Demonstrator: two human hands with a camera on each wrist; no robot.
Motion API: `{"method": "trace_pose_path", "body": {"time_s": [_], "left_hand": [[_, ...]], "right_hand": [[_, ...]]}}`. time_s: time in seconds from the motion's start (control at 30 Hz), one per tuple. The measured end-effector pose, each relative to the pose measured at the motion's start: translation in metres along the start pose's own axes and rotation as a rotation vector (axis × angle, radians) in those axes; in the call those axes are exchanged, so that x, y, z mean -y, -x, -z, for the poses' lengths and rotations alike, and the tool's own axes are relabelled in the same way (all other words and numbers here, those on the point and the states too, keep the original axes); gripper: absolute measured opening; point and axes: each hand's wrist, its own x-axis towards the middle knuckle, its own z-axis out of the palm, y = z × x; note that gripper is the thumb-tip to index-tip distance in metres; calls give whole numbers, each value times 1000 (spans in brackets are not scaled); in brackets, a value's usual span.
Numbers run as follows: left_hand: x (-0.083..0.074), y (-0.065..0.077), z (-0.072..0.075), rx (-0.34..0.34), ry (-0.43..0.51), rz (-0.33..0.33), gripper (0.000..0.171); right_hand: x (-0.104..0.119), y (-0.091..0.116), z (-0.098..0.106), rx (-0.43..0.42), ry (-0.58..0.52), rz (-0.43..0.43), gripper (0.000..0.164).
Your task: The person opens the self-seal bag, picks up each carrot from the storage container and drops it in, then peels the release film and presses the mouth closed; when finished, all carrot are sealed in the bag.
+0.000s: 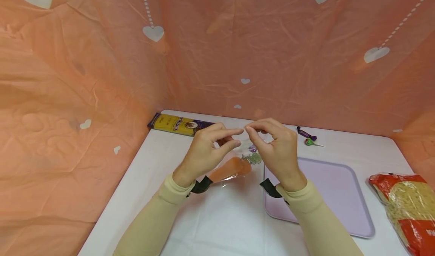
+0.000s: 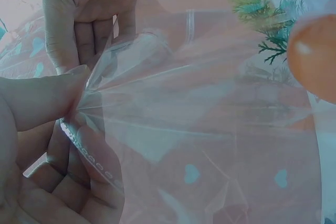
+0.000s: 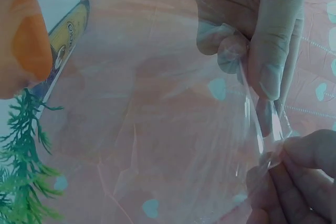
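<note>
Above the white table (image 1: pixel 221 222), my left hand (image 1: pixel 206 147) and right hand (image 1: pixel 280 148) are raised, fingertips nearly meeting. Both grips are closed on the edge of a clear plastic bag (image 2: pixel 220 129). Left grip: my thumb and fingers pinch the film, and folds spread from that point. Right grip: my thumb and fingers pinch the neighbouring edge. An orange carrot (image 1: pixel 234 167) with green sprigs (image 1: pixel 252 158) is below my hands; I cannot tell whether it is inside the bag or against it. A lilac tray (image 1: pixel 326 195) lies beyond it to the right; a yellow packet (image 1: pixel 176 124) lies at the rear left.
</note>
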Motion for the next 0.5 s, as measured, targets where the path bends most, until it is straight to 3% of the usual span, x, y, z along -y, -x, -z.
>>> {"method": "trace_pose_path", "body": {"time_s": [0.2, 0.5], "left_hand": [[1, 0, 0, -3, 3, -1, 28], [5, -1, 1, -48, 28, 5, 29]], "right_hand": [[-5, 0, 3, -53, -6, -57, 7], [-19, 1, 23, -143, -101, -267, 11]]}}
